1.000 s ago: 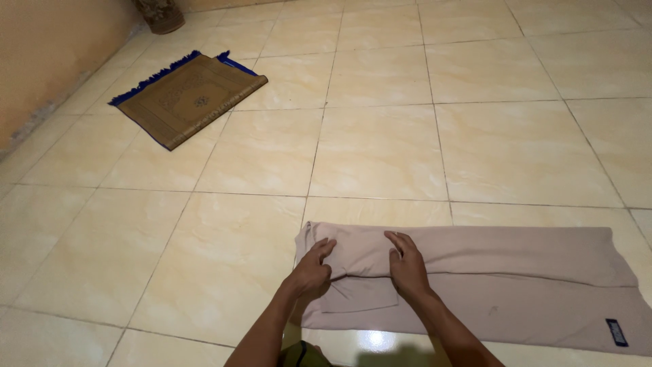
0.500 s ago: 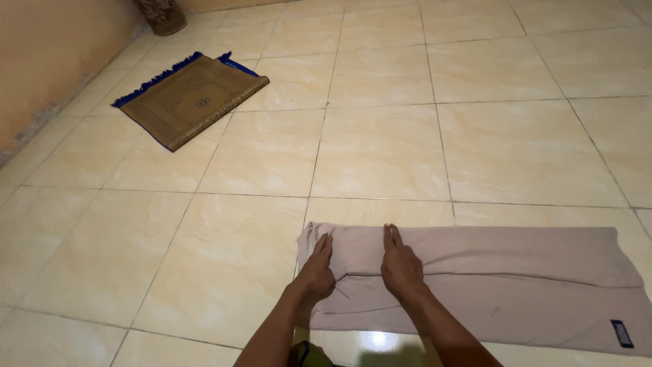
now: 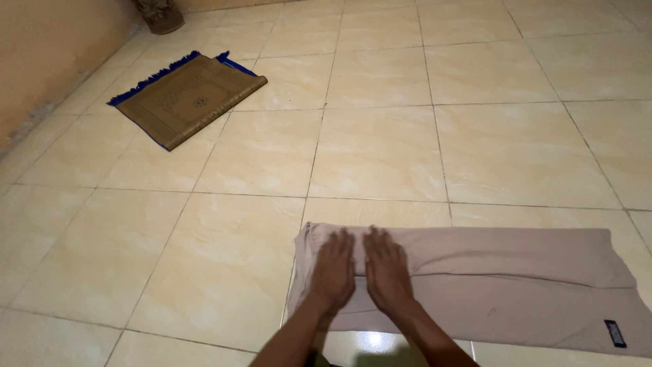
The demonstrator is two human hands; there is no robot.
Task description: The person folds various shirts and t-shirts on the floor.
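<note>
A long beige cloth [image 3: 516, 278] lies folded flat on the tiled floor, stretching from the bottom middle to the right edge. A small dark label [image 3: 615, 333] sits near its right end. My left hand [image 3: 334, 269] and my right hand [image 3: 385, 269] rest palm down side by side on the cloth's left end, fingers stretched out and pointing away from me. Neither hand grips anything. The cloth's left edge [image 3: 301, 258] bunches slightly beside my left hand.
A brown patterned mat with blue fringe [image 3: 187, 97] lies at the far left near the orange wall [image 3: 47, 54]. A dark carved object [image 3: 157, 13] stands in the top left corner. Glossy cream tiles [image 3: 380, 149] surround the cloth.
My hands went from pinching the cloth's fold, apart, to lying flat and close together on its left end. The small folded flap under them has been pressed flat.
</note>
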